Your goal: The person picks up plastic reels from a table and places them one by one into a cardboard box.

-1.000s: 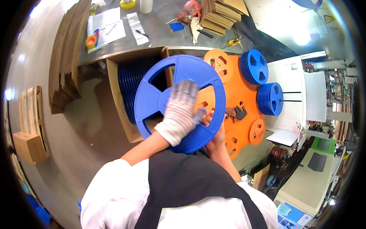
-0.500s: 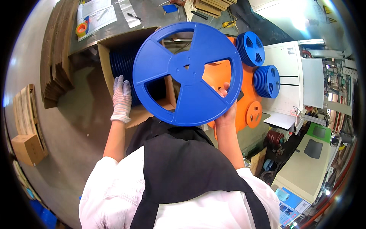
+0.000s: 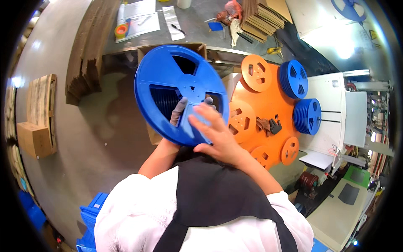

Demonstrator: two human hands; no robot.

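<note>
A large blue plastic reel (image 3: 161,69) is held up tilted in front of me, its spoked windows facing me. My left hand (image 3: 178,112), in a pale glove, grips it from behind; gloved fingers show through the windows and the palm is hidden. My bare right hand (image 3: 215,132) is over the lower right of the reel's face with its fingers spread; whether it touches the surface I cannot tell. Behind the reel stands an open cardboard box (image 3: 200,48). Through a window, stacked dark blue reel rims (image 3: 161,101) show inside it.
To the right is an orange round table (image 3: 268,101) with orange reels (image 3: 257,72) and dark gloves (image 3: 272,126). Blue reel stacks (image 3: 294,80) stand beyond it. Flat cardboard (image 3: 90,54) leans at the left. A metal workbench (image 3: 191,25) with papers and tape runs along the back.
The reel has moved left and tilted. My left hand went from beside the box to gripping the reel; my right hand left its rim and came over its face.
</note>
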